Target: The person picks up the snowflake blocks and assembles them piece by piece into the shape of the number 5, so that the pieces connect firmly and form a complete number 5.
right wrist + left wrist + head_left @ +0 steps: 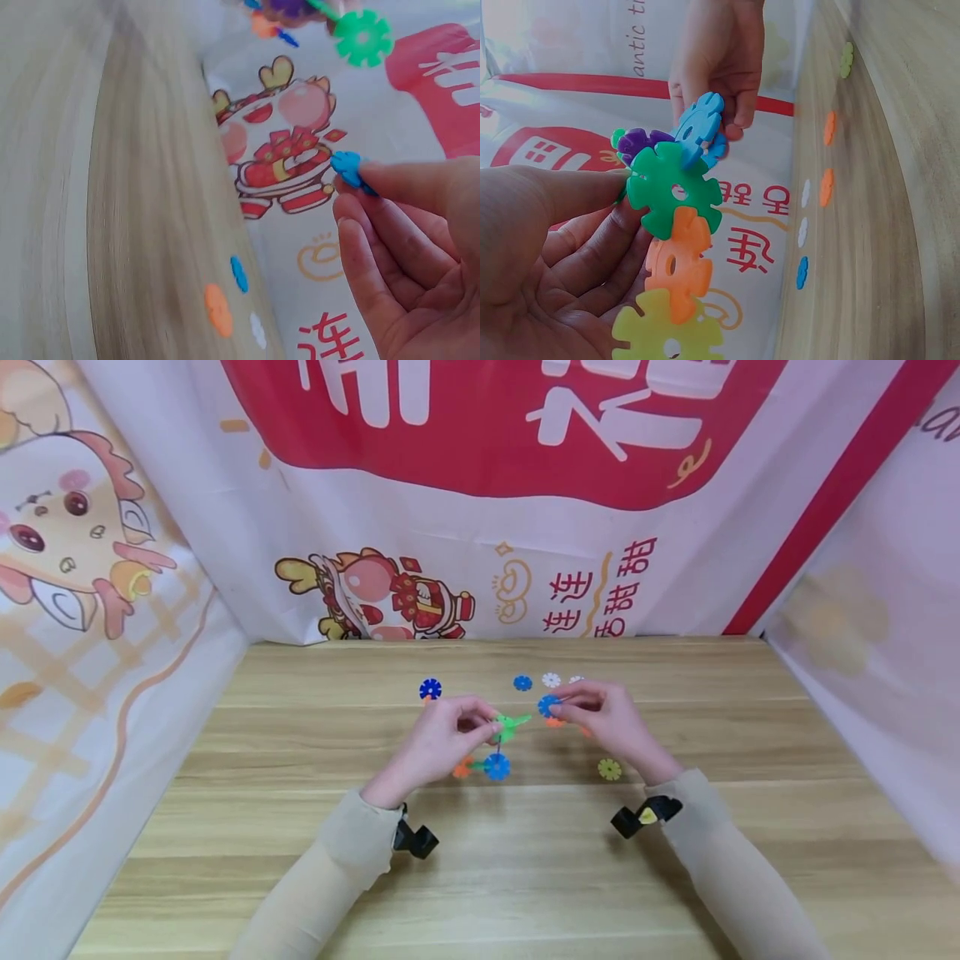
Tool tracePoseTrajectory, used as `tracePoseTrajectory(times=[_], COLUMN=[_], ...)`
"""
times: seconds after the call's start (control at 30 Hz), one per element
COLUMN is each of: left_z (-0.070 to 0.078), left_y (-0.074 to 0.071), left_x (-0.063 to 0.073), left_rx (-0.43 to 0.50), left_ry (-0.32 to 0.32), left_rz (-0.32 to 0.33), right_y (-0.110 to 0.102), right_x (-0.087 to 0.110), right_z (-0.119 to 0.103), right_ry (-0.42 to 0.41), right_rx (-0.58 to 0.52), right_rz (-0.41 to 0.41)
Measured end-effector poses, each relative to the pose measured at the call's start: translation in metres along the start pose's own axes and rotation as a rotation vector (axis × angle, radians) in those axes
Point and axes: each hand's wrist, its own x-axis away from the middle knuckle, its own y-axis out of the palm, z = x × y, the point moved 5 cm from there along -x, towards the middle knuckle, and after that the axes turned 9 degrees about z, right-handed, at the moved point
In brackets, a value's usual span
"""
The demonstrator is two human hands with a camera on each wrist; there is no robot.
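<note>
My left hand (442, 735) holds a joined cluster of notched plastic discs between thumb and fingers, raised off the table. In the left wrist view the cluster shows a green disc (656, 187), an orange disc (676, 274), a yellow disc (649, 322) and a purple disc (641, 141). A blue disc (497, 767) shows below the cluster in the head view. To the right, my right hand (611, 718) pinches a blue notched disc (347, 168) between thumb and fingertips. A gap separates this disc from the cluster's bright green disc (364, 37).
Loose discs lie on the wooden table (525, 877): a blue one (522, 682), a white one (551, 679) with another beside it, two orange ones (830, 128), and a yellow-green one (609, 769). A printed cloth (360, 510) stands behind and at both sides.
</note>
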Motion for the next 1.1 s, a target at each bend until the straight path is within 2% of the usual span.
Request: tracePoseTrajectory(times=[0.17,0.47,0.77,0.93,1.1], left_z=[-0.001,-0.001,-0.003,-0.005,-0.005], left_y=[0.001,0.001,0.001,0.002,0.001], left_x=[0.000,0.000,0.000,0.000,0.000], left_rx=[0.003,0.007,0.003,-0.002,0.001], left_ry=[0.011,0.022,0.005,0.012,0.040], left_rz=[0.002,0.004,0.010,0.009,0.032], right_y=[-0.001,0.005,0.010,0.016,0.020], right_x=[0.007,0.014,0.016,0.016,0.016], right_z=[-0.008,-0.025,-0.028,-0.027,-0.026], right_ry=[0.028,-0.014,-0.026,-0.040,-0.055], right_rx=[-0.060,-0.123,-0.158,-0.198,-0.222], right_rz=[-0.001,-0.002,-0.002,-0.022,-0.008])
